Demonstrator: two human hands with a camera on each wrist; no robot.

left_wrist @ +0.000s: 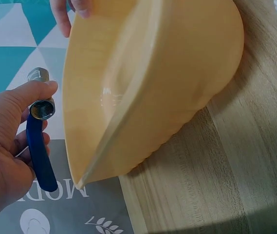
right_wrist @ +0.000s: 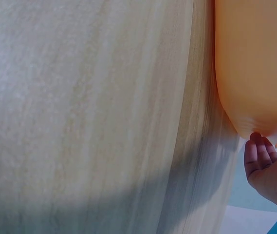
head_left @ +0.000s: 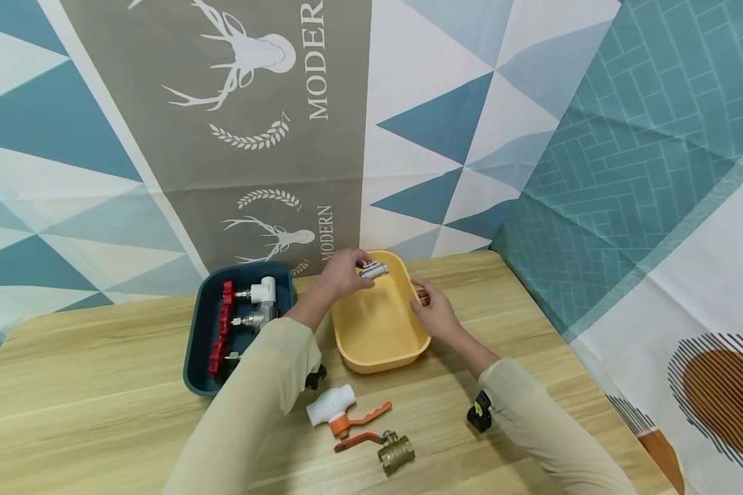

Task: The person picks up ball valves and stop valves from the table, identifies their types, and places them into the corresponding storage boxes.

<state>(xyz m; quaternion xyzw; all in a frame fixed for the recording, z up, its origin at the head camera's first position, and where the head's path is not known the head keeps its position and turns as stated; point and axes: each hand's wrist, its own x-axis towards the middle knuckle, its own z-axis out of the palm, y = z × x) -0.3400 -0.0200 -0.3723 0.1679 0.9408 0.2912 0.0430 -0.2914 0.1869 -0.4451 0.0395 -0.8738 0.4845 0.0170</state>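
A wood-grain table adjoins patterned hangings. Above the yellow bin, the left hand pinches a silver valve, long axis crosswise, free end pointing right; the right hand grips the bin.

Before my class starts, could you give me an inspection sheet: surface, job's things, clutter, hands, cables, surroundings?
Surface: wood-grain table, shadowed in places.
Job's things: silver valve with a blue handle, held up at the far end of the yellow bin.
Clutter: white valve and brass valve lie loose on the near side of the yellow bin; blue bin, to its left, holds red-handled valves.
Hands: left hand holds the silver valve; right hand holds the yellow bin's side.
Cables: nothing seen.
Surroundings: patterned sheets behind and at right.
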